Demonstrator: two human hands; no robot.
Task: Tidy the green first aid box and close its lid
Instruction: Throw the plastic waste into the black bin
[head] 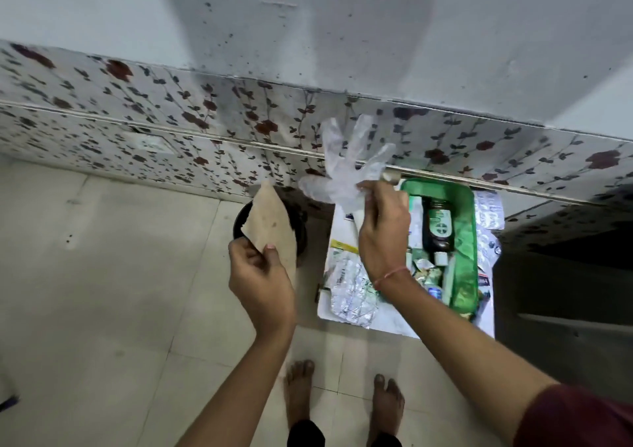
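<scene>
The green first aid box [467, 241] lies open on a white surface [390, 323] at the right. Inside it are a dark bottle [438, 227] and small packets. My right hand [383, 230] is raised left of the box and pinches a clear plastic glove [346, 165], whose fingers point up. My left hand [260, 275] holds a beige cloth [270, 224] over a black bin [298, 227] on the floor. Silver blister packs [352, 289] lie on the white surface left of the box.
More blister strips [488, 213] lie right of the box. A floral-tiled wall [171, 121] runs behind everything. A dark cabinet [565, 268] stands at the far right. My bare feet [342, 395] stand on the pale tiled floor [102, 292].
</scene>
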